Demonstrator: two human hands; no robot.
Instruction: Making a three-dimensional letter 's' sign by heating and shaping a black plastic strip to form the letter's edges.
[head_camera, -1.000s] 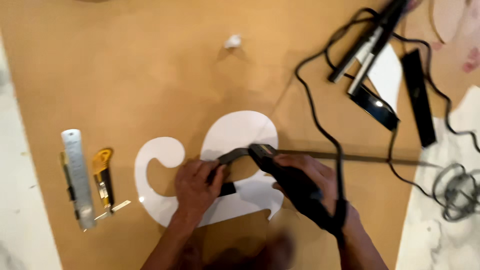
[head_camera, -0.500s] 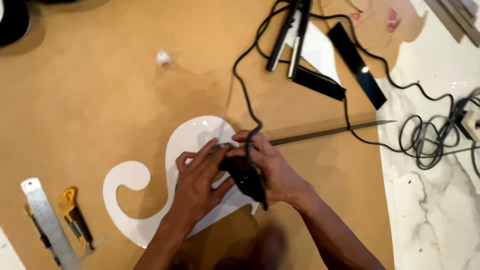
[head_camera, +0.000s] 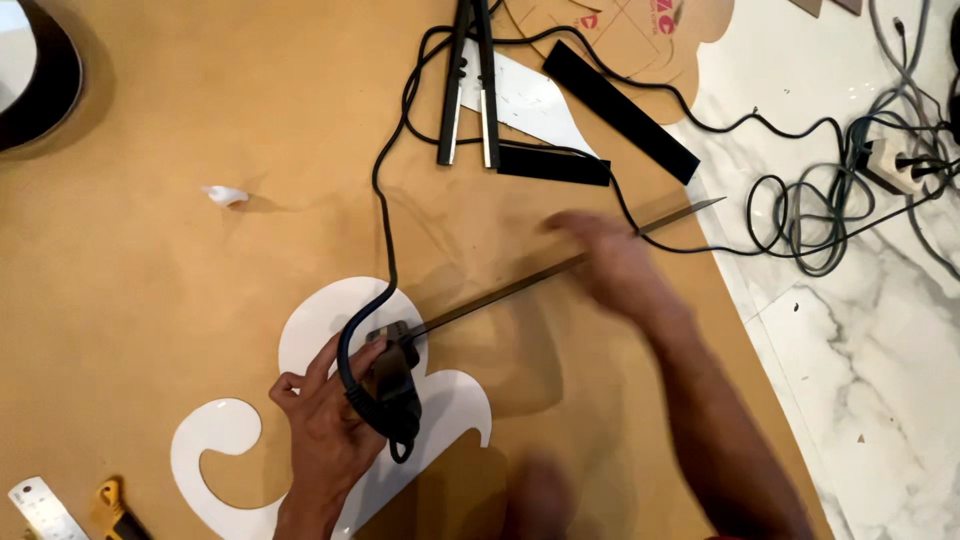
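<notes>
A white curled cut-out shape (head_camera: 330, 330) lies on a brown board (head_camera: 160, 300). My left hand (head_camera: 330, 425) rests on the cut-out, fingers against a black corded tool (head_camera: 392, 385) that sits on it. From the tool a long thin dark rod (head_camera: 560, 265) runs up to the right. My right hand (head_camera: 610, 260) is blurred in motion over the middle of that rod, away from the tool; whether it grips the rod cannot be told. The tool's black cord (head_camera: 385, 200) loops up across the board.
Black strips (head_camera: 620, 95) and paired dark bars (head_camera: 467, 85) lie at the top. A white scrap (head_camera: 225, 195) sits left of centre. A metal ruler (head_camera: 40, 510) and yellow knife (head_camera: 115, 505) are at bottom left. Tangled cables (head_camera: 810, 215) lie on the marble floor.
My right hand has left the black tool and swung up to the right along the rod. My left hand stays on the tool and cut-out. The view has shifted.
</notes>
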